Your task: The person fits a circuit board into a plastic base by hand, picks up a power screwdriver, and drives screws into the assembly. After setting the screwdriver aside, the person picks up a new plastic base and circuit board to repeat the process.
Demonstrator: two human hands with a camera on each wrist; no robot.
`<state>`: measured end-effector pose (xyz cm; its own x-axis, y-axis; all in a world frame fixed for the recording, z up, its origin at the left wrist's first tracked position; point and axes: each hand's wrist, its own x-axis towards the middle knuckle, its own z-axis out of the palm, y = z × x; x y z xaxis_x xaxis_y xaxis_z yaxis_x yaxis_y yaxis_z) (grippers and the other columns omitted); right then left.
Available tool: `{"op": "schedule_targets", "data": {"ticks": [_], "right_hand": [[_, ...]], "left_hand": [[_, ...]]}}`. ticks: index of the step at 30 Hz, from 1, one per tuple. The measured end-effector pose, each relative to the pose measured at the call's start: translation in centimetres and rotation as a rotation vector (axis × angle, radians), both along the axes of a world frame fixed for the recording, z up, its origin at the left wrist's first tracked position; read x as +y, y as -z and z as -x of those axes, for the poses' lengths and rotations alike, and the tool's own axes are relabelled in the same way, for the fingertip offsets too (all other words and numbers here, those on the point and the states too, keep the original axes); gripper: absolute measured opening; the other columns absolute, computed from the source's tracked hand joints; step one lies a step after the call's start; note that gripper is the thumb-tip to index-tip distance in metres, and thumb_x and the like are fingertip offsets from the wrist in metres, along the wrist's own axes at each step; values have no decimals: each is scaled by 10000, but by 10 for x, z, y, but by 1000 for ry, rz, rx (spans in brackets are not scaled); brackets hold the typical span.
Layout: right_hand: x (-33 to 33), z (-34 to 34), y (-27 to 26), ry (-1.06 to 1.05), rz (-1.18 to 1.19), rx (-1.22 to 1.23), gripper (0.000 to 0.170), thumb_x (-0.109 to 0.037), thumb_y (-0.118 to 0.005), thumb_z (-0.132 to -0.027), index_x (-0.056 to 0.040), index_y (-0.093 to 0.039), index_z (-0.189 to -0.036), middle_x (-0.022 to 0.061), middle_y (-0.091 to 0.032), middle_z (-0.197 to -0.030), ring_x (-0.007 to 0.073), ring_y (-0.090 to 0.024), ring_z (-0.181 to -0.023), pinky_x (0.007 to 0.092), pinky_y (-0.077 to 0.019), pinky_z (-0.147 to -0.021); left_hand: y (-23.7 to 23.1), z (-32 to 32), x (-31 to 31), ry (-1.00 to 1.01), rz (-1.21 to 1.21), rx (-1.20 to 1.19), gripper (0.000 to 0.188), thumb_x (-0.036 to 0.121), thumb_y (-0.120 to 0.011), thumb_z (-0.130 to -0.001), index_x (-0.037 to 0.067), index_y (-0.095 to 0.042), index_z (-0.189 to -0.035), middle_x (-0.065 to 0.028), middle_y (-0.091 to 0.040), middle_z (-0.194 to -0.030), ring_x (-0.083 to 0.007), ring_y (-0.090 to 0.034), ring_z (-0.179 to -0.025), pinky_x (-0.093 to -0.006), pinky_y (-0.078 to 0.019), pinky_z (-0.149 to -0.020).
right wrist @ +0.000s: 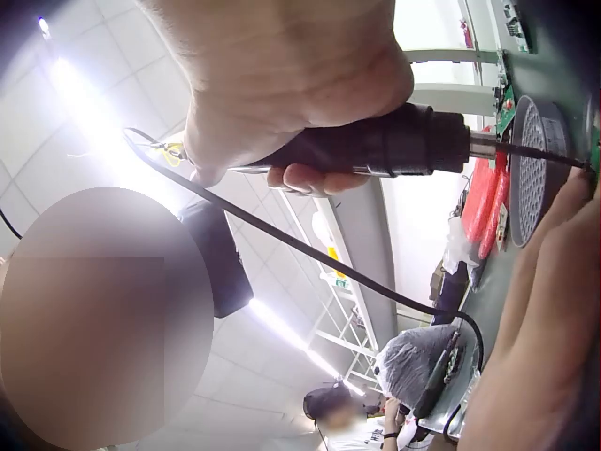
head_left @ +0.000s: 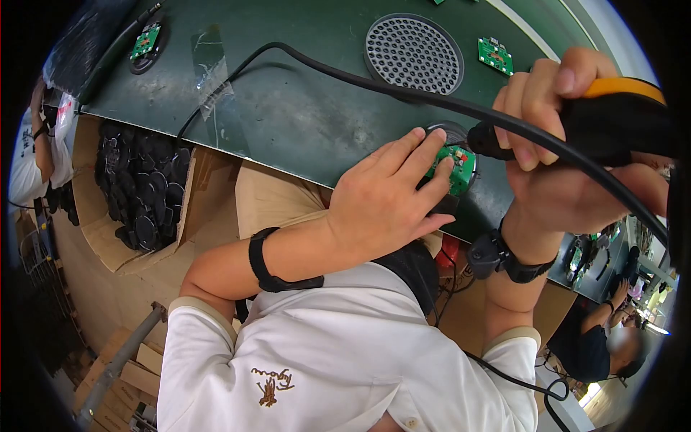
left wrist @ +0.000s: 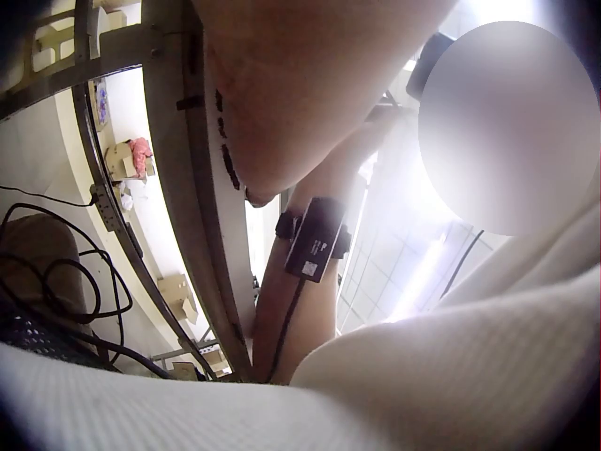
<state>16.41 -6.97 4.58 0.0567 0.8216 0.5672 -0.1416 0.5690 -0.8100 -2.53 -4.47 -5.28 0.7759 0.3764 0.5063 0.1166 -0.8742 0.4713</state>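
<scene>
My right hand (head_left: 543, 122) grips a black electric screwdriver (head_left: 612, 119) with an orange stripe. In the right wrist view its metal nose and thin bit (right wrist: 540, 152) point toward the work. The fingers of my left hand (head_left: 385, 194) lie nearly straight over the edge of a green circuit board (head_left: 463, 173), thumb stretched out beside it. A round black part (head_left: 452, 132) shows behind the board, partly covered by the fingers. The screwdriver's front end is right at the board; the bit's contact point is hidden in the head view.
A black cable (head_left: 338, 74) crosses the green table (head_left: 302, 115). A round perforated tray (head_left: 414, 54) and another circuit board (head_left: 495, 55) lie behind the hands. At far left, a board (head_left: 146, 42) sits on a black part. A cardboard box (head_left: 93, 194) holds many black discs (head_left: 147, 209).
</scene>
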Motion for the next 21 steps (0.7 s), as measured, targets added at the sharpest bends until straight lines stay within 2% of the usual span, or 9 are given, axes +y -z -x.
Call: {"op": "schedule_targets", "data": {"ticks": [1, 5, 10, 14, 16, 21], "right_hand": [[-2, 2, 0, 42, 35, 53, 1201, -1022, -501, -696, 18, -512, -1296, -39, -481, -690, 64, -453, -521, 249, -431, -532], [-1, -3, -1, -1, 16, 18, 1160, -1005, -510, -718, 16, -521, -1268, -36, -486, -688, 65, -460, -524, 250, -431, -528], [-4, 5, -1, 108, 66, 66, 1117, -977, -514, -759, 25, -537, -1251, -38, -491, -675, 71, -473, -519, 256, -428, -515], [-1, -2, -2, 106, 57, 28, 1094, -964, -533, -768, 24, -538, -1237, -38, -502, -687, 71, -475, -519, 256, -420, -511], [1, -17, -2, -75, 78, 19, 1038, -940, -549, -793, 13, -534, -1203, -36, -512, -699, 71, -477, -527, 252, -417, -527], [4, -31, 0, -160, 118, 38, 954, -903, -556, -836, -6, -526, -1160, -32, -515, -707, 75, -476, -546, 246, -412, -563]], "left_hand": [[0, 0, 0, 1, -2, 6, 623, 385, -895, -677, 98, -726, -1202, -150, -619, -1434, -342, -656, -1214, -405, -579, -947], [-1, 1, 0, 1, 0, 14, 630, 381, -895, -675, 101, -723, -1212, -150, -619, -1434, -345, -655, -1216, -407, -580, -947], [0, 0, 0, 3, 0, 8, 633, 383, -892, -676, 104, -718, -1217, -150, -621, -1430, -345, -655, -1216, -405, -581, -943], [0, 1, 0, 4, -8, 15, 636, 387, -888, -677, 107, -714, -1220, -146, -620, -1428, -343, -654, -1215, -401, -580, -939], [-1, 1, 0, 6, -6, 20, 641, 389, -887, -677, 109, -712, -1226, -145, -618, -1428, -341, -652, -1216, -400, -580, -936], [-2, 1, 1, 12, -8, 33, 650, 395, -885, -682, 116, -706, -1241, -141, -613, -1429, -335, -647, -1217, -394, -580, -925]]}}
